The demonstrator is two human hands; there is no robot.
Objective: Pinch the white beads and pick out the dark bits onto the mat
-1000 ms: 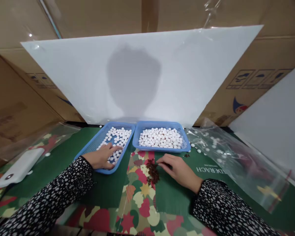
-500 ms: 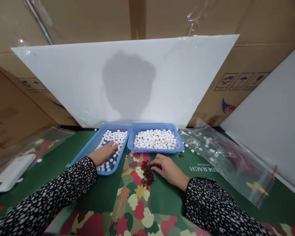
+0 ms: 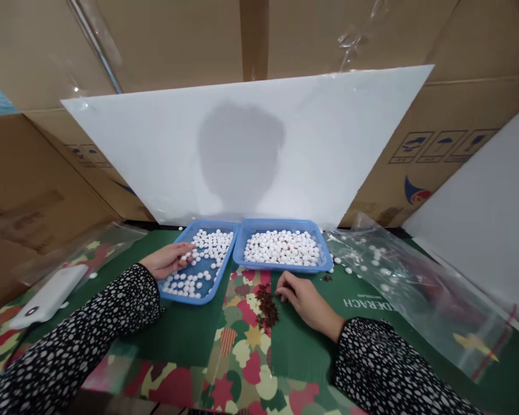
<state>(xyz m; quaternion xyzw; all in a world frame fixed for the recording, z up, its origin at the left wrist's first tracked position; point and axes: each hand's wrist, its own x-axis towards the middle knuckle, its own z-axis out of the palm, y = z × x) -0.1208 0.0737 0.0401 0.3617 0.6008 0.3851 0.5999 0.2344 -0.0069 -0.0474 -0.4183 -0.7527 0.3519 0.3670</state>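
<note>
My left hand (image 3: 168, 260) is above the left side of the left blue basket (image 3: 183, 237), its thumb and fingers pinched round a small white ball (image 3: 184, 257). White balls (image 3: 218, 242) are scattered over that basket's mesh bottom. Just right of a pile of dark red-brown flakes (image 3: 266, 306) lies my right hand (image 3: 301, 297), fingers curled with the tips together. Whatever may be between those tips is hidden. Behind it, the right blue basket (image 3: 285, 267) holds a dense layer of white balls (image 3: 281, 248), with brown specks among them.
A clear plastic bag (image 3: 432, 305) lies at the right, loose white balls near its far end. At the left is a white flat device (image 3: 52, 297) with a cord, beside another clear plastic sheet (image 3: 116, 236). A white board (image 3: 164, 155) and cardboard (image 3: 177, 46) stand behind.
My left hand has lifted from among the balls and moved left within the basket. My right hand has drawn slightly away from the flakes, its fingers curling more. The view has shifted a little.
</note>
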